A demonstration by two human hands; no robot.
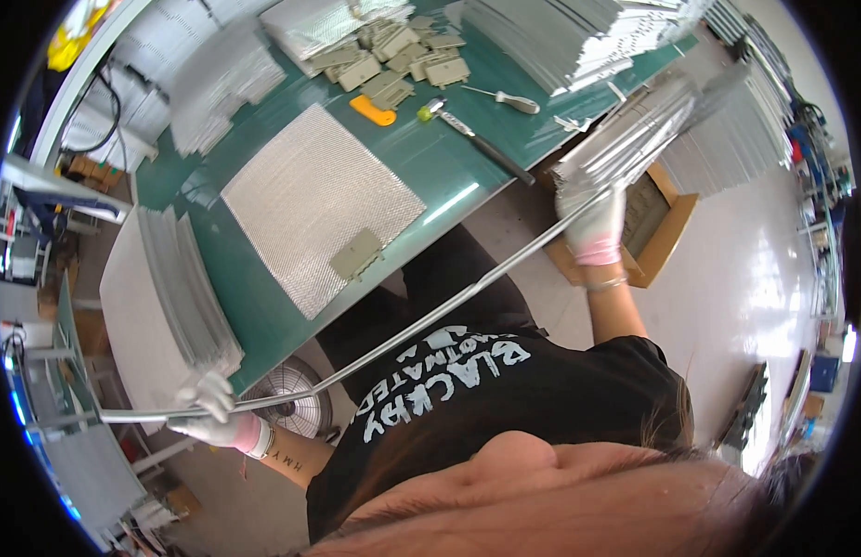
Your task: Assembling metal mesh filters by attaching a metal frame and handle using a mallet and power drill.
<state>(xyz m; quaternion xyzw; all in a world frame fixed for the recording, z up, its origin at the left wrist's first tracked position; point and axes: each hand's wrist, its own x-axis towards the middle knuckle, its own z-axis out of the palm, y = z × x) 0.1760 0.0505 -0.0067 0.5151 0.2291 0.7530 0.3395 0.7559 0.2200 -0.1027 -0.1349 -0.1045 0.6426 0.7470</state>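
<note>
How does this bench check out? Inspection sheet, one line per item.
Surface: green tabletop, partly covered.
Job's things: long silvery strip, in hand; mesh panel on the tabletop, single beige plate on it.
Clutter: pile of beige plates, yellow-orange tool, hammer, screwdriver.
Grips: left hand and right hand, both gloved, each holding the strip.
Cables: dark cable at upper left.
Surroundings: caged fan near the left hand; open cardboard box near the right.

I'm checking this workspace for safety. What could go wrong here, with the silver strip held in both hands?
Spanning unsupported between the left hand and right hand, the silver strip might bend. Its end beyond the left hand could catch the nearby stack of panels. The hammer lies with its handle reaching the table edge, so a bump might drop it.
</note>
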